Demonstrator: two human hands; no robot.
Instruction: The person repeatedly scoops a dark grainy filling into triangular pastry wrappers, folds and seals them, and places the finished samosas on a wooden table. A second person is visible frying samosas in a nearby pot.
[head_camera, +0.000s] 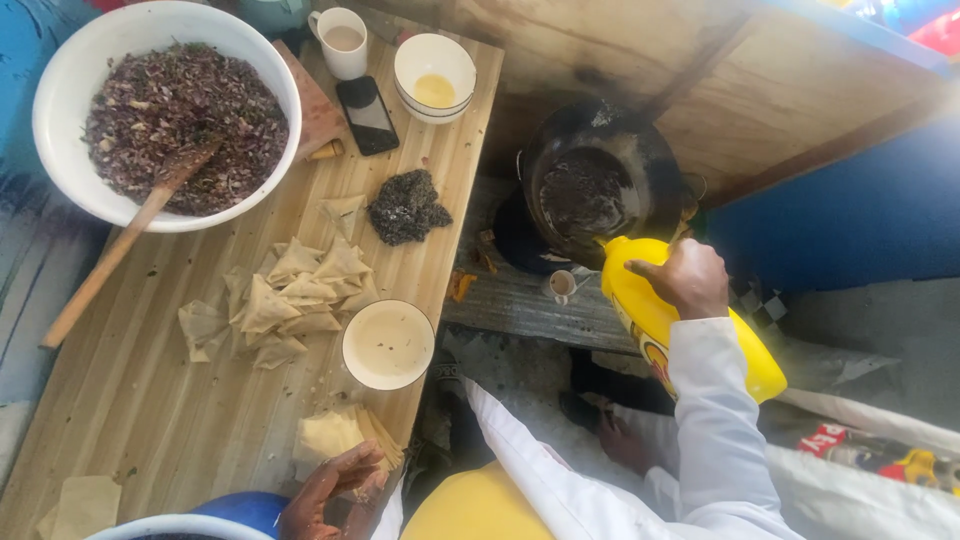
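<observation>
Your work surface (200, 400) is a long bench of pale wooden planks running from lower left to upper right. On it stand a large white bowl of chopped purple-green filling (165, 110) with a wooden spoon (130, 235) leaning in it, a heap of folded pastry triangles (290, 300), a small white bowl of pale paste (388, 343), a dark lump of filling (407, 207), a black phone (367, 115), a white mug (343, 42) and a white bowl with yellow liquid (434, 77). Beyond the bench edge, a blackened round metal pan (597, 185) sits low against a scorched wooden wall, with blue panels to the right.

Your right hand (690, 277) is clenched around the large yellow plastic jug (670, 320), which is tilted with its spout at the pan's near rim. Your left hand (330, 490) rests with fingers loosely curled, grasping nothing, touching the stack of flat pastry sheets (340, 435) at the near end of the surface.

The pan's contents are too dark to make out. The stove beneath it is hidden. A blue-and-white vessel (215, 518) is cut off at the lower edge.
</observation>
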